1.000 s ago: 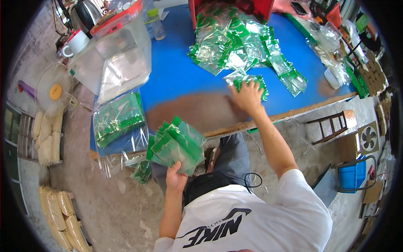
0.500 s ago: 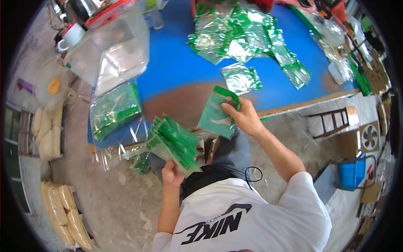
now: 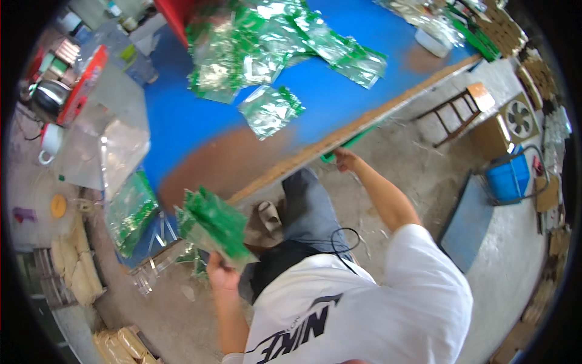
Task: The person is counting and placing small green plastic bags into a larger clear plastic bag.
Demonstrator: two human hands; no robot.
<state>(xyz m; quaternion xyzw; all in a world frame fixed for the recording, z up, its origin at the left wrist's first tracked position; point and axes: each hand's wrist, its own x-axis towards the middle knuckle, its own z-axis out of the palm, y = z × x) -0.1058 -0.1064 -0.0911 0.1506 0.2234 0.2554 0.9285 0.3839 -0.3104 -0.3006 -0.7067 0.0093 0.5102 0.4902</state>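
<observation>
By the blue table's near left edge, the left hand pinches a messy stack of green-and-clear bags. Right hand's at a green thing farther right, can't tell its grip tbh.

Blue-topped, brown-edged table is stretching beyond right hand's fingers; grey concrete floor is spreading below; brown ladder-shaped frame is showing rightward.
</observation>
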